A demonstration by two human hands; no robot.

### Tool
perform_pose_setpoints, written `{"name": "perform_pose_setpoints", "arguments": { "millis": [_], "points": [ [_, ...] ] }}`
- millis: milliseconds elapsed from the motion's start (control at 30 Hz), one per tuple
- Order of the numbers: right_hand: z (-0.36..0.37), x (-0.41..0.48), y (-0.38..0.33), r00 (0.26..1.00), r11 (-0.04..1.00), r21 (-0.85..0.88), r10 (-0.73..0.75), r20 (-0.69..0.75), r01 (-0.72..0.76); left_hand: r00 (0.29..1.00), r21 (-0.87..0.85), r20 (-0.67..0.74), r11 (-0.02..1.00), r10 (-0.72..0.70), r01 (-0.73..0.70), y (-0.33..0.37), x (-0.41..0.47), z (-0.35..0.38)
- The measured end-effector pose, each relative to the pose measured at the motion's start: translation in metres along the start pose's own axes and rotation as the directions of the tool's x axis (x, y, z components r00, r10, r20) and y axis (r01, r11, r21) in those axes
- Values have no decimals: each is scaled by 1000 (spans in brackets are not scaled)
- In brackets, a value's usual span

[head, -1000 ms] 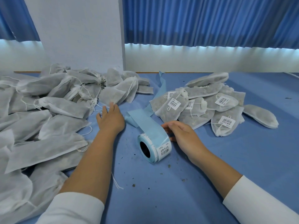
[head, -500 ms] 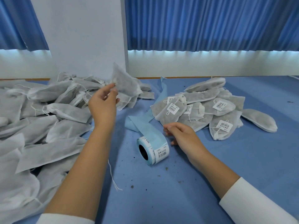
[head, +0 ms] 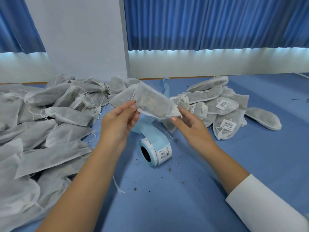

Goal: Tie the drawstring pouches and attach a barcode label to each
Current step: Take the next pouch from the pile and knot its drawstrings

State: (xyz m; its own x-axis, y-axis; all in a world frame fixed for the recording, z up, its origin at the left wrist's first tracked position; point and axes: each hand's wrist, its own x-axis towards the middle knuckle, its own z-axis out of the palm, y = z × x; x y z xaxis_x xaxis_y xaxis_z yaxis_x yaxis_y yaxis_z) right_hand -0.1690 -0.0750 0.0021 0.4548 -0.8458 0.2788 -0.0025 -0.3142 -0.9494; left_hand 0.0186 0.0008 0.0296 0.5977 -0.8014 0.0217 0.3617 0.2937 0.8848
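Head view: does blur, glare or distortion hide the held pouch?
Head view: no, the pouch, left hand and right hand are sharp; a bright band glows under the curtains; the wide lens makes the pillar lean.

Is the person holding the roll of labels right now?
No, the label roll lies on the table while the left hand and right hand both hold a pouch.
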Motion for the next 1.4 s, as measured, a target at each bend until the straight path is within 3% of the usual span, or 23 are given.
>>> {"name": "perform_pose_setpoints", "arguments": {
  "millis": [167, 267, 333, 400, 433, 500, 567, 633, 767, 900, 967, 1067, 1167, 1267, 1400],
  "points": [
    [0, -3, -7, 993, 999, 31, -25, -112, 29, 999, 16, -36, 1000, -13, 13, 1, -4, 1],
    [0, -7, -11, 994, 998, 46, -40, -102, 45, 988, 289, -98, 953, 122, -89, -1, -2, -1],
    [3, -11, -13, 995, 998, 3, -58, -79, 59, 936, 587, -35, 765, 350, -265, -1, -7, 1],
    [7, -13, -15, 995, 996, -41, -84, -54, 82, 792, 725, 215, 450, 571, -521, 0, -12, 1],
    [8, -15, -17, 995, 994, -51, -99, -29, 97, 701, 719, 382, 283, 603, -635, 0, -14, 2],
    [12, -18, -19, 989, 989, -44, -142, 50, 144, 570, 634, 646, 59, 508, -771, 0, -19, 5],
    [12, -20, -20, 978, 985, -30, -165, 130, 170, 531, 576, 775, -36, 343, -817, -2, -25, 10],
    [10, -20, -19, 975, 988, -26, -147, 168, 153, 530, 558, 812, -58, 243, -828, -4, -28, 12],
    [8, -19, -18, 982, 985, -52, -159, 103, 165, 584, 586, 794, 43, 170, -809, 2, -25, 10],
    [8, -18, -15, 975, 940, -259, -215, 55, 222, 583, 599, 797, -76, 161, -797, 10, -21, 4],
    [8, -18, -14, 973, 936, -270, -232, 11, 226, 572, 594, 800, -108, 179, -797, 18, -20, -2],
    [9, -18, -13, 968, 946, -222, -248, -27, 236, 620, 636, 763, -44, 184, -770, 25, -24, -3],
    [11, -19, -15, 959, 947, -191, -276, -64, 259, 793, 746, 602, 287, 93, -601, 31, -34, 2],
    [10, -20, -18, 949, 951, -147, -290, -119, 273, 806, 712, 584, 540, -100, -448, 32, -42, 10],
    [12, -21, -16, 937, 938, -175, -323, -135, 298, 880, 486, 455, 866, -137, -117, 20, -47, 25]
  ]
}}
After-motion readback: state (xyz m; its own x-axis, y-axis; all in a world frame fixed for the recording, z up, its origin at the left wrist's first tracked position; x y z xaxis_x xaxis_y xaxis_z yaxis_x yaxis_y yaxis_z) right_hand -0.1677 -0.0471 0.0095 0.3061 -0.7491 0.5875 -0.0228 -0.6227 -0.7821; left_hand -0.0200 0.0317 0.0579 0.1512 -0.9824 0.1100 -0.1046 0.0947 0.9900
